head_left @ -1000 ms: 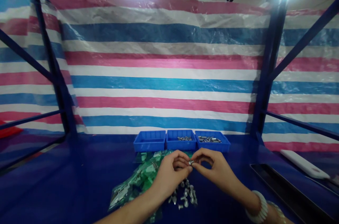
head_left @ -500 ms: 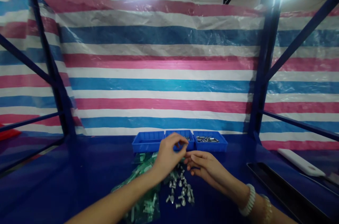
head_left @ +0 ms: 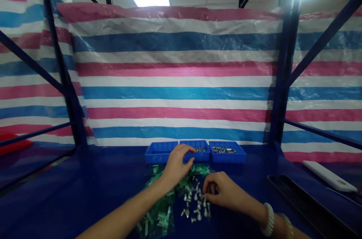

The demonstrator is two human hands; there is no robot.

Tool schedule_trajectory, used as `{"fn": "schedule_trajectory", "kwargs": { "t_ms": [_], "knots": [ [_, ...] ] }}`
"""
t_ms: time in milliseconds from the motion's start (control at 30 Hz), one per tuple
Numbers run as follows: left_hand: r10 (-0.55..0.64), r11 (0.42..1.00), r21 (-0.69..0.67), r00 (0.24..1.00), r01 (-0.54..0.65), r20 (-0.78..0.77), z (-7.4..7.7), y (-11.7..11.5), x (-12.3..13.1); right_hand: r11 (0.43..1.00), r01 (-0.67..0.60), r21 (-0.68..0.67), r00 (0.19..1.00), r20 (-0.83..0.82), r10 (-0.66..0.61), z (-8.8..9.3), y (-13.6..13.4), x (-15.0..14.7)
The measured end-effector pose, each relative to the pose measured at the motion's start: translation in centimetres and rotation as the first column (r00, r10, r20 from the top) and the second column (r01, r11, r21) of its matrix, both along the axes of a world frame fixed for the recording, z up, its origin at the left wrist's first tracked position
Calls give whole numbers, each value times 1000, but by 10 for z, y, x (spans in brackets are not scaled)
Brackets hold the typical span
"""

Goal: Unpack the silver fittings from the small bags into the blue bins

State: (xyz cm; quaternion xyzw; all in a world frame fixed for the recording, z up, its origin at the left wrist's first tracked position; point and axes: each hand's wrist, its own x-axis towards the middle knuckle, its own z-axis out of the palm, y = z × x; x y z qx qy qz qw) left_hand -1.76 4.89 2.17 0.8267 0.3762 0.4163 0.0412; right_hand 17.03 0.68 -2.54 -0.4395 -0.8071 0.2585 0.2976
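My left hand (head_left: 178, 165) hovers in front of the middle blue bin (head_left: 195, 156), thumb and index finger apart, with nothing visible between them. At the right edge of a loose pile of small silver screw-like pieces with rounded heads (head_left: 195, 196), my right hand (head_left: 222, 190) is low over the table. Its fingers are curled and the thumb meets the index finger; whatever may be pinched there is too small to make out. Beneath and beside my left forearm lie clear bags of green-tinted small parts (head_left: 162, 216).
A left blue bin (head_left: 161, 158) and a right blue bin (head_left: 228, 157) flank the middle one; the right holds metal pins. On the right lie a black tray-like object (head_left: 305, 205) and a white device (head_left: 329, 175). Blue rack posts (head_left: 278, 118) and striped sheeting surround the blue table (head_left: 113, 178).
My hands have separated from where their fingertips nearly met. The right came down to the edge of the metal pile and curled; the left's thumb and index finger opened. The view shifted slightly.
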Motion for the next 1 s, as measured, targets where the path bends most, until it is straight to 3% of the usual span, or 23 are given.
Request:
{"fn": "schedule_trajectory", "kwargs": {
  "t_ms": [100,267,333,500,667,767,833,933,1000],
  "knots": [
    [14,1000,-17,999,-14,31,-7,-15,0,999,37,6,999,22,-38,-5,5,-1],
    [-30,998,-46,998,33,62,-15,-23,-1,980,53,194,995,69,-68,-9,7,-1],
    [-43,998,-48,997,47,68,-15,-26,-1,977,52,208,995,77,-69,-9,8,0],
    [-57,994,-90,996,64,74,-15,-34,3,986,67,151,997,29,-72,-10,11,2],
    [-92,961,-237,973,143,213,-15,-42,9,995,86,-45,946,-310,-96,-1,12,0],
    [-81,869,-423,916,259,393,-18,-43,12,994,49,-96,861,-500,-90,5,9,-3],
    [-33,752,-550,854,363,518,-21,-42,13,996,8,-85,826,-561,-54,8,6,-6],
    [85,557,-653,747,513,659,-26,-41,13,1000,-16,-25,838,-546,0,9,0,-10],
    [148,478,-672,702,566,697,-28,-43,14,1000,-7,25,866,-499,19,9,-4,-11]
  ]
}}
